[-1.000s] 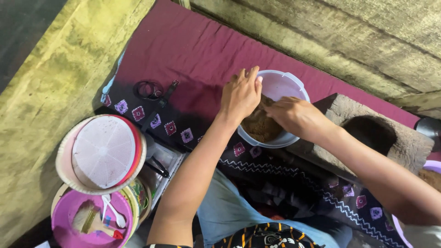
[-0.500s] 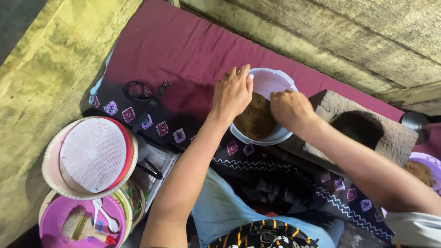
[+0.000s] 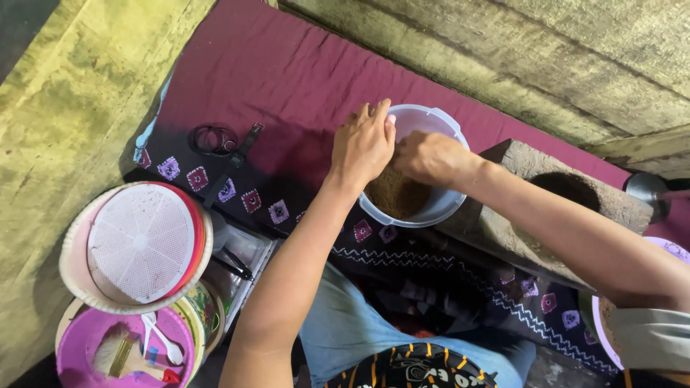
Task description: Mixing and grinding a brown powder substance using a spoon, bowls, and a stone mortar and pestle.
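Observation:
A pale plastic tub (image 3: 435, 122) stands on the maroon cloth (image 3: 273, 79) and holds a brown, crumbly mass (image 3: 399, 195). Both my hands hover over its near-left rim. My left hand (image 3: 364, 144) has its fingers held together, fingertips pointing up at the tub's edge. My right hand (image 3: 430, 158) reaches in from the right, curled, its fingertips meeting the left hand. What the fingers pinch between them is hidden.
A round white sieve (image 3: 140, 244) in a pink-rimmed tray sits at the left, above a purple bowl (image 3: 86, 352) with a brush and spoons. Black scissors (image 3: 215, 138) lie on the cloth. A hollowed stone block (image 3: 560, 194) is at the right, a metal ladle (image 3: 647, 188) beyond it.
The view has drifted, so the tub sits more central. My hands have closed in on each other above the tub's left rim; the right hand has moved left to meet the left.

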